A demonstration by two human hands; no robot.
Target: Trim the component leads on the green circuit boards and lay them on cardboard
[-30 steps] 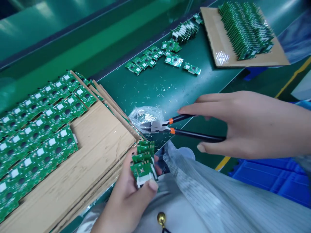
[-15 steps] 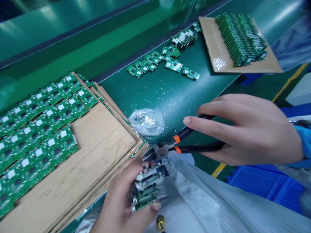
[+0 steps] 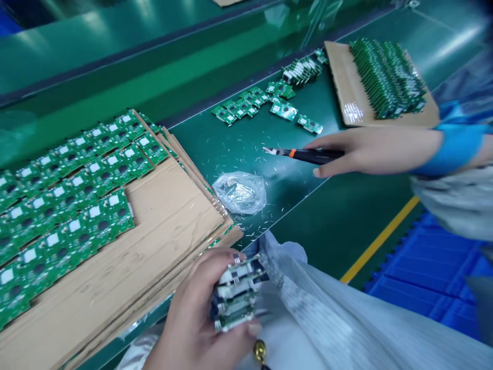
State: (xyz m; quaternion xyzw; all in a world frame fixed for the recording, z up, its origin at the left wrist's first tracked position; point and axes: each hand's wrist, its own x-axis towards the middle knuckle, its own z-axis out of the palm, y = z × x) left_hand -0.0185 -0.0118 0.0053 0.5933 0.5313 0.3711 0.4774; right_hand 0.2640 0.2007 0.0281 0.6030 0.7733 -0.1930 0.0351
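Observation:
My left hand (image 3: 192,321) grips a small stack of green circuit boards (image 3: 239,293) edge-on, near the front edge of the green table, close to my lap. My right hand (image 3: 370,149) holds black-handled cutting pliers (image 3: 296,153) with orange collars, jaws closed and pointing left, above the table mat. A crumpled clear plastic bag (image 3: 241,191) lies on the mat between the two hands, with several short wire clippings scattered around it.
A stack of cardboard sheets (image 3: 154,241) at left carries rows of green boards (image 3: 65,200). Loose boards (image 3: 269,97) lie at the far side, beside a cardboard sheet (image 3: 350,87) with a dense row of upright boards (image 3: 387,77). Blue crates (image 3: 431,267) sit below right.
My right hand lifted the pliers away from the stack in my left hand, up and to the right over the mat. My left hand turned the stack edge-on and stayed low.

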